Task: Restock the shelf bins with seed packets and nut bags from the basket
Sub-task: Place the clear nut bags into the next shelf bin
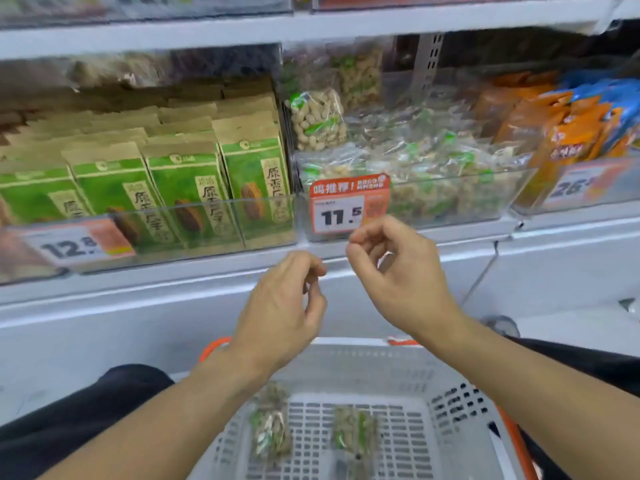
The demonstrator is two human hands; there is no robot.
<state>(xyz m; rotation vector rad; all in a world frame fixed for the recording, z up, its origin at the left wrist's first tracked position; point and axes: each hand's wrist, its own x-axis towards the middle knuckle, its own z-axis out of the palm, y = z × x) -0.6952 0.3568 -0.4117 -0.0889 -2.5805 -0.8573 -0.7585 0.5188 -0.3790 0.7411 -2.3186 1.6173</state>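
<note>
Open gap above heaped nut bags (408, 161).

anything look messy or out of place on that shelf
Mostly tidy. The green and brown seed packets stand in neat upright rows, but the clear bags of nuts in the middle clear plastic bin lie heaped at mixed angles, and one peanut bag leans against the divider. Nothing looks spilled or torn.

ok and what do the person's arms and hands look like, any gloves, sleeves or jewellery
Both are bare. The left hand and right hand have no gloves, and no rings show on the fingers in view. Neither wrist carries a watch or a bracelet. No sleeve shows on either forearm all the way to the picture's edge. Dark clothing shows below and beside the arms.
</note>
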